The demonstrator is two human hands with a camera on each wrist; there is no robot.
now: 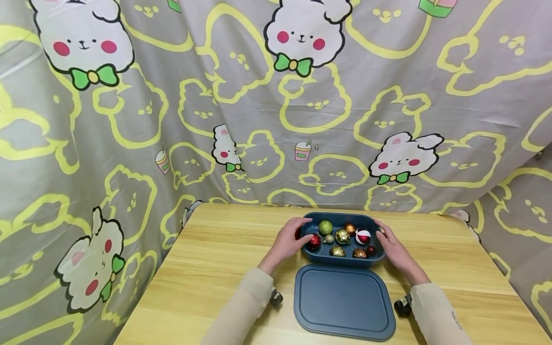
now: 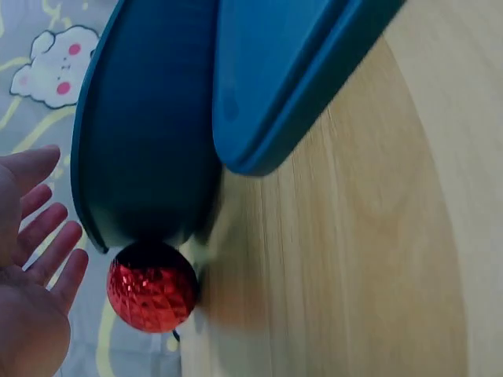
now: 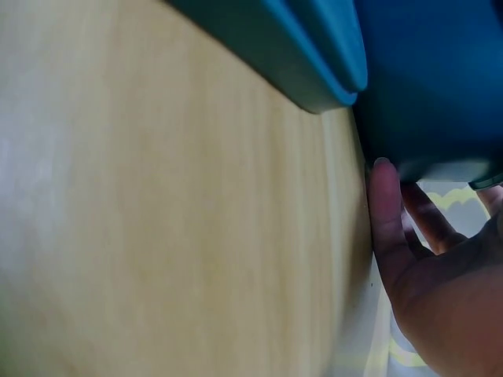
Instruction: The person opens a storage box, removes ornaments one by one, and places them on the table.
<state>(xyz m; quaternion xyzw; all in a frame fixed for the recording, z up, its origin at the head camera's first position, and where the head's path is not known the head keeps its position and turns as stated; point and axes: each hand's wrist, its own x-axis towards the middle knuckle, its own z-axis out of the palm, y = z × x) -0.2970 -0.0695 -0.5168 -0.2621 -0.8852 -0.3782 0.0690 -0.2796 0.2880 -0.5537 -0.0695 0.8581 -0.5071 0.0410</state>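
Observation:
A dark blue lidless box holds several Christmas baubles, among them a green glittery bauble, a gold bauble and a red-and-white bauble. My left hand is at the box's left end, fingers spread and apart from its wall in the left wrist view. Just outside that end is a faceted red bauble, mostly hidden by the hand in the head view. At the opposite end, my right hand touches the wall with extended fingers; its thumb lies against the box low down.
The matching blue lid lies flat on the wooden table, in front of the box and between the forearms. A patterned curtain hangs behind the table and along its sides.

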